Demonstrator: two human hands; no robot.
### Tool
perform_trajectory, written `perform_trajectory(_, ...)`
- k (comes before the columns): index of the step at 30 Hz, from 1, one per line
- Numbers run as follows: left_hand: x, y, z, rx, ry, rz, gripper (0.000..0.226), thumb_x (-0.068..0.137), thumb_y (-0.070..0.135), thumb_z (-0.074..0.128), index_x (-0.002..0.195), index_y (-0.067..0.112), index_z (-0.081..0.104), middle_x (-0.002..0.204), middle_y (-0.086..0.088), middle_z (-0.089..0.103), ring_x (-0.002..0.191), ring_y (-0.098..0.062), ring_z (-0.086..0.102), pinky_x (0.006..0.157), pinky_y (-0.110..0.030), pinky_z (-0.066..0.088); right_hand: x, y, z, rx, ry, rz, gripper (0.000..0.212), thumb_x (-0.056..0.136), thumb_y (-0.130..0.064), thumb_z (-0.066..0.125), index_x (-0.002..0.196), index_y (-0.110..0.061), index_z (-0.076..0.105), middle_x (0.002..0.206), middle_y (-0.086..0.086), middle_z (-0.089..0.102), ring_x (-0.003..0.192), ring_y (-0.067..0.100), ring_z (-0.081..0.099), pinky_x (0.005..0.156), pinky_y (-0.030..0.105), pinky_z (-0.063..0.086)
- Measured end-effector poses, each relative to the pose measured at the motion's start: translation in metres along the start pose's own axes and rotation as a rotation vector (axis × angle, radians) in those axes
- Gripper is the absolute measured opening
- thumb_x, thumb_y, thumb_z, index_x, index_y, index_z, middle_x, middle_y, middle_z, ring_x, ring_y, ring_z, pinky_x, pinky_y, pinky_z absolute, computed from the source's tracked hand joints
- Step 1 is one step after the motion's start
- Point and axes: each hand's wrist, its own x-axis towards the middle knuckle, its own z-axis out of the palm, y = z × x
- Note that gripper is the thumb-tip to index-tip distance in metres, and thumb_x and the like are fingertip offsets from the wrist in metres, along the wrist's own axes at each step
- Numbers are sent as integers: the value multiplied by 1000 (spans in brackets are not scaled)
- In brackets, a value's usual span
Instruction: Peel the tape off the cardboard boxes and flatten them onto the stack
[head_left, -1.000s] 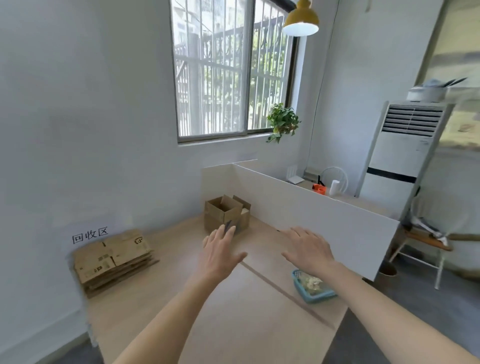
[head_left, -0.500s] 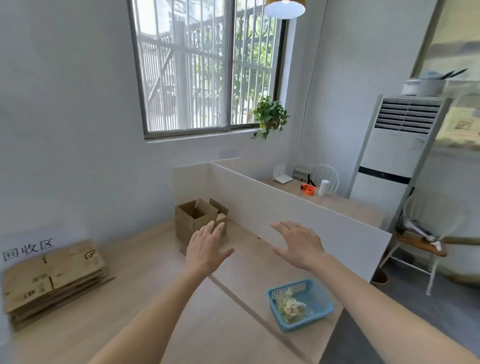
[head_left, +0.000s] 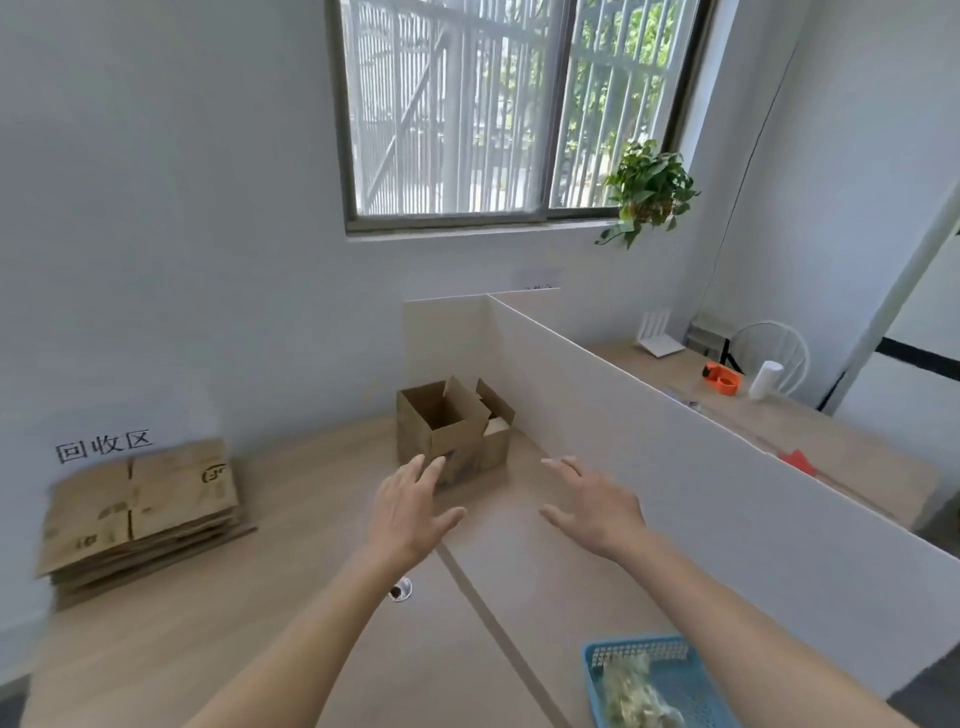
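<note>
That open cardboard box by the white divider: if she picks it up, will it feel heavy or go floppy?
Probably light: the open cardboard box looks empty inside. Its walls stand square, so it should keep its shape, though the raised top flaps would likely wobble. Both hands, left hand and right hand, are open and apparently not yet gripping it.

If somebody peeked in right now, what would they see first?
Probably the two bare hands, left hand and right hand, stretched open over the table toward the open cardboard box by the white divider. Next, the stack of flattened boxes at the table's left edge.
</note>
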Motion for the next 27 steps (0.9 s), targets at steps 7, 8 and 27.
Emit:
perform_trajectory(7,85,-52,73,10,-30,-195,83,93,62,59,160,24,26,166,-6,25,153,-21,22,122,-35,21,149,13,100,130,-98,-85,78,96,-62,52,160,-36,18,162,-3,33,145,19,38,106,38,43)
perform_trajectory(8,99,-58,86,9,-42,-224,84,93,62,59,160,24,26,166,-6,25,153,-21,22,122,-35,21,170,16,116,155,-111,-86,79,96,-62,53,161,-36,16,162,-2,33,145,19,38,105,38,44)
perform_trajectory(27,231,-148,246,-165,-95,-580,82,92,54,65,159,26,28,165,2,26,151,-20,28,118,-41,32,433,-1,280,169,53,-299,69,95,-34,68,155,-30,34,159,4,38,153,25,24,124,42,23)
